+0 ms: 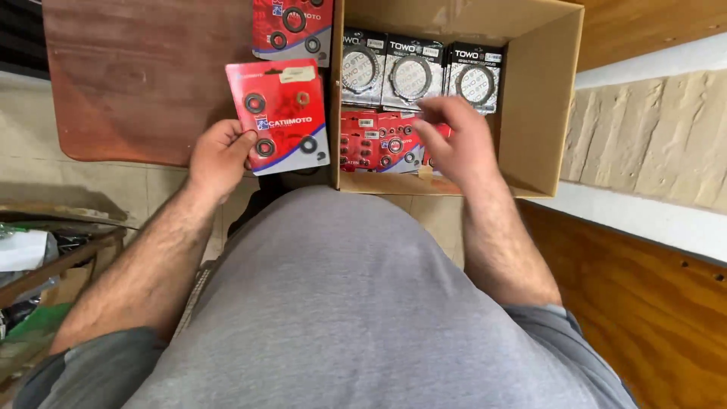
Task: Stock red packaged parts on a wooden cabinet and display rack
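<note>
I'm looking down past a grey shirt at a brown bench (129, 83) and, just right of it, an open cardboard box (541, 98). Inside the box, black packs (409, 72) are standing in a row at the back, and red packs (375, 140) are sitting in front of them. Another red card (291, 26) is lying at the top of the bench, against the box wall.

My left hand (219, 155) is closing on a red blister card (279, 113), thumb on the face and fingers behind its lower left corner, holding it tilted over the bench edge beside the box. My right hand (454, 140) is hanging inside the box over the red packs, fingers spread and loosely curled, gripping nothing; it's blurred, so I can't tell whether the fingertips are touching a pack.

The risks, as I'm judging them: that corner pinch is thin, so the card could swing or slip to the floor. The red packs are sitting tight together, so a loose grab could drag up two at once or knock the black row over.
</note>
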